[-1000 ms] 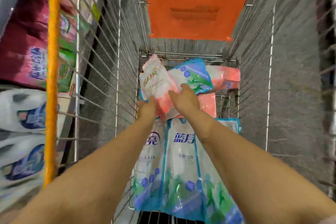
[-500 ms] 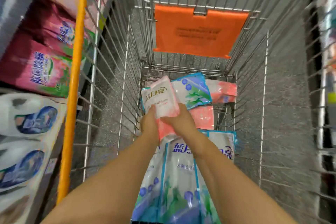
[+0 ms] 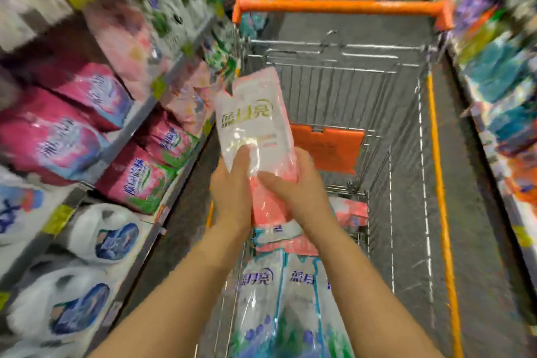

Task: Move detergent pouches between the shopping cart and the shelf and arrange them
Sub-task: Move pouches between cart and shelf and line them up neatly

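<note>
Head view: I see both hands gripping one pink-and-white detergent pouch [image 3: 255,125] at frame centre, held upright above the shopping cart [image 3: 348,87]. The left hand [image 3: 232,186] curls round its lower left edge, thumb on the front. The right hand [image 3: 296,192] clasps the lower right. Blue-and-white pouches [image 3: 279,299] lie in the cart at lower centre. The shelf [image 3: 136,113], stocked with pink pouches [image 3: 136,180], fills the left of the frame.
</note>
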A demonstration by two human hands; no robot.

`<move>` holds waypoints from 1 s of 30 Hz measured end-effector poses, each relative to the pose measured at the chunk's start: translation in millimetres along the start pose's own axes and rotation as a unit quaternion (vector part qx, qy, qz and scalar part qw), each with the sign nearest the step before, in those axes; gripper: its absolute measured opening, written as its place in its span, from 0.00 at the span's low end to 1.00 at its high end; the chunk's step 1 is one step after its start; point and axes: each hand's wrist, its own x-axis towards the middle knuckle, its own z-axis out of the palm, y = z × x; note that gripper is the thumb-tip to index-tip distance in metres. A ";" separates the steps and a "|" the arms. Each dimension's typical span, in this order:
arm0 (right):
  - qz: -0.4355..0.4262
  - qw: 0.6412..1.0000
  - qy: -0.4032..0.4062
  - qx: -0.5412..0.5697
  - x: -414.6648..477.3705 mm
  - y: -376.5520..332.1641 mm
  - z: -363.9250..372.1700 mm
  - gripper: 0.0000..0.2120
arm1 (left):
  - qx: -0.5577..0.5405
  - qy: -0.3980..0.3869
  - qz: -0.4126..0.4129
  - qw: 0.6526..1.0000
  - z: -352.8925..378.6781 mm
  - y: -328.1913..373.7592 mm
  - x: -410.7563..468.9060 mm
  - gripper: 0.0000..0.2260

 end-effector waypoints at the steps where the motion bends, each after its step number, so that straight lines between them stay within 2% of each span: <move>1: -0.018 1.000 -0.002 0.008 -4.5 -17.9 9.6 0.26 | -0.007 -0.004 0.018 1.000 -4.7 20.5 -1.5 0.06; 4: -0.067 0.997 -0.016 0.036 -19.1 -61.6 37.8 0.28 | -0.016 -0.005 0.069 0.997 -25.6 74.1 -5.2 0.04; 8: -0.129 0.989 -0.065 0.039 -48.5 -109.4 78.6 0.23 | -0.020 0.013 0.126 0.992 -68.3 142.0 -21.6 0.06; 10: -0.161 0.982 -0.091 0.033 -70.9 -131.6 105.5 0.26 | -0.026 0.029 0.155 0.987 -97.4 175.2 -37.6 0.03; 15: -0.207 0.962 -0.163 0.068 -154.5 -178.4 183.3 0.23 | 0.000 0.042 0.231 0.972 -200.7 246.9 -88.6 0.03; 17: -0.216 0.954 -0.189 0.091 -195.6 -195.8 221.1 0.24 | 0.041 0.053 0.268 0.961 -252.0 275.6 -117.1 0.08; 18: -0.220 0.947 -0.208 0.109 -218.6 -205.5 241.6 0.26 | 0.060 0.061 0.289 0.953 -278.3 291.3 -133.0 0.08; 21: -0.235 0.921 -0.271 0.150 -291.5 -231.1 303.6 0.27 | 0.104 0.106 0.338 0.929 -359.2 335.4 -181.7 0.02; 22: -0.239 0.911 -0.296 0.160 -316.4 -239.2 324.4 0.27 | 0.117 0.130 0.345 0.922 -386.0 350.1 -197.4 0.05; 26: -0.246 0.870 -0.376 0.202 -403.6 -273.9 397.6 0.23 | 0.185 0.213 0.371 0.885 -479.9 412.4 -256.5 0.24; 28: -0.261 0.846 -0.414 0.213 -440.5 -292.4 430.2 0.20 | 0.210 0.248 0.381 0.866 -518.2 440.0 -285.1 0.25; 30: -0.277 0.822 -0.448 0.216 -473.4 -310.9 459.7 0.21 | 0.222 0.279 0.393 0.848 -552.4 463.3 -308.8 0.21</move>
